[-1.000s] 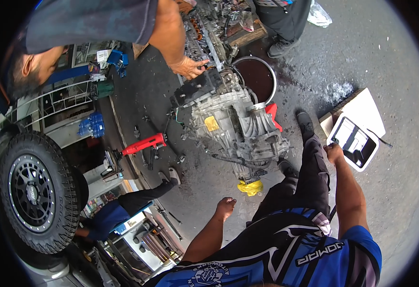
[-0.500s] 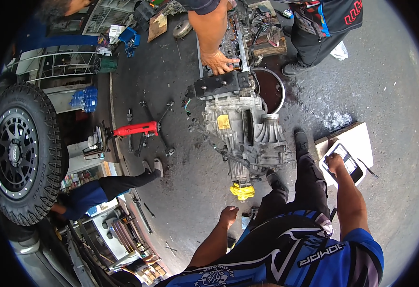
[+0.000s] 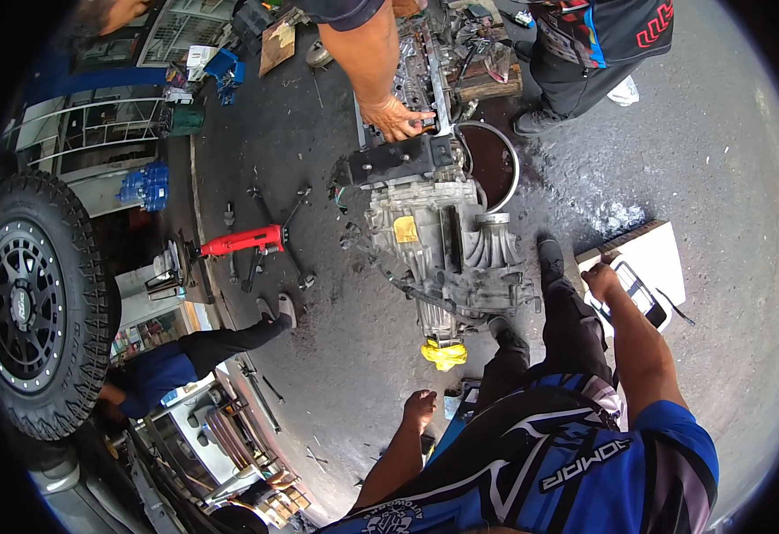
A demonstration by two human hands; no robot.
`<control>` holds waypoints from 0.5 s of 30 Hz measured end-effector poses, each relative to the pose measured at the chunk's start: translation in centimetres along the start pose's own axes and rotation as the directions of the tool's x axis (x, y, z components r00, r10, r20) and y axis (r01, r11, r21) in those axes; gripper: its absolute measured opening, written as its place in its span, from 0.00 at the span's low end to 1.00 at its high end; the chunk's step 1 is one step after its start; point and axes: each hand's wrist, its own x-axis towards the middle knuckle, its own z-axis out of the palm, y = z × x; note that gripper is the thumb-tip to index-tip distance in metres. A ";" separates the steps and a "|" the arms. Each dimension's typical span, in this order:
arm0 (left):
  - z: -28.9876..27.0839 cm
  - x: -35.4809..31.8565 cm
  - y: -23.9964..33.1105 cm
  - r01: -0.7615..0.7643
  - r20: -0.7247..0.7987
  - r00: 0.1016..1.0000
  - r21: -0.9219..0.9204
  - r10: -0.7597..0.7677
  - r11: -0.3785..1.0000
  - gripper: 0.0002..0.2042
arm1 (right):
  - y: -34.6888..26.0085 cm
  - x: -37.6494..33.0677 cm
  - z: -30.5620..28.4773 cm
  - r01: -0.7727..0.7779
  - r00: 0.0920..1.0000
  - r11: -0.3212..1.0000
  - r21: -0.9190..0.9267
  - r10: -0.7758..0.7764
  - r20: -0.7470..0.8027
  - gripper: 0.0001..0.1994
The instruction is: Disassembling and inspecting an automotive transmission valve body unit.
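Observation:
My left hand hangs at the lower middle, its fingers curled in with nothing visible in them. My right hand is closed over the upper left edge of a white, rounded tray-like thing with a dark panel; I cannot tell whether it grips that edge or something smaller. In front of my feet lies a large grey metal gearbox, joined to an engine block. A yellow plastic wrap covers the gearbox's near end. Another person's hand presses on the engine near the joint.
Flat cardboard lies at right. A metal ring lies beside the gearbox over a dark wet patch. A red-bodied stand stands left, near a large tyre. One person stands at upper right, another at left.
The whole view has shifted slightly, moving the gearbox and floor items a little left and up. My right hand has moved slightly toward the upper left against the white tray-like thing.

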 end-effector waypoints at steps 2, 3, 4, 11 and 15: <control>-0.6 0.0 0.4 0.022 -0.006 1.000 0.020 -0.022 1.000 0.14 | -1.7 -0.2 -2.0 -0.080 0.996 0.990 0.114 0.076 0.042 0.15; -0.9 0.0 0.7 0.041 -0.014 0.999 0.035 -0.041 0.999 0.14 | -1.6 0.2 -2.1 -0.045 0.998 0.993 0.106 0.041 0.039 0.15; -1.0 -0.2 1.3 0.042 -0.005 0.999 0.044 -0.042 0.998 0.14 | -1.6 0.4 -2.1 -0.013 0.999 0.995 0.098 0.009 0.038 0.16; -1.8 -0.9 3.8 0.059 -0.016 0.998 0.088 -0.058 0.994 0.13 | -1.4 3.8 0.0 -0.152 0.985 0.910 0.385 0.170 -0.015 0.21; -1.5 -0.9 3.9 0.075 -0.030 0.997 -0.039 -0.077 0.996 0.12 | -5.6 4.2 -4.9 -0.169 0.975 0.838 0.519 0.221 -0.039 0.21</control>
